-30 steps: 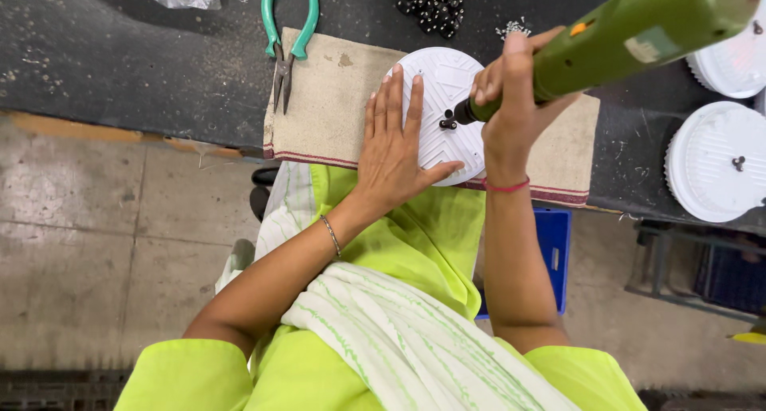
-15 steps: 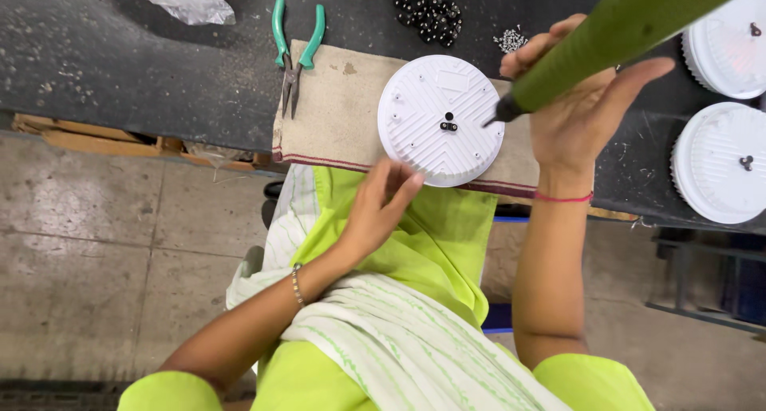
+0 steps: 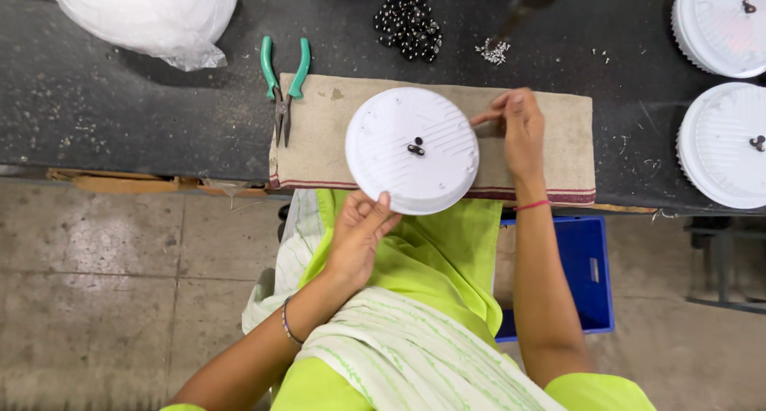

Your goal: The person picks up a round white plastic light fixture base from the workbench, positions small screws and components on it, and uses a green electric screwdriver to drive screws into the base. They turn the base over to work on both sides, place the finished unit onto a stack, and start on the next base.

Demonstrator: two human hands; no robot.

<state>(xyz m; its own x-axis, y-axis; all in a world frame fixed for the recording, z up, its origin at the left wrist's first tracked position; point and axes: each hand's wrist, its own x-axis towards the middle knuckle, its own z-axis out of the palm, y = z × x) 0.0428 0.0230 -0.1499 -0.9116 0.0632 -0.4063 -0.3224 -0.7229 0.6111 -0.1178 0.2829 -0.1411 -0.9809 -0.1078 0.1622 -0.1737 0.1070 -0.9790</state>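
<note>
While gripping the white round housing at its lower rim at frame centre, left hand; right hand pinched empty beside it on the beige cloth. Overhanging the edge, could tip off.

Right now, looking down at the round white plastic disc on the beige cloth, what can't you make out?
Head view only:
- Round white plastic disc: its underside is hidden by its own top face.
- Left hand: fingertips tucked under the disc's rim.
- Dark blurred object at the top edge: cut off, too smeared to identify.
- Small silver bits: too small to tell their kind.
- White bag: cut off by the frame; contents unseen.
- Right hand: unclear whether it pinches anything.
</note>
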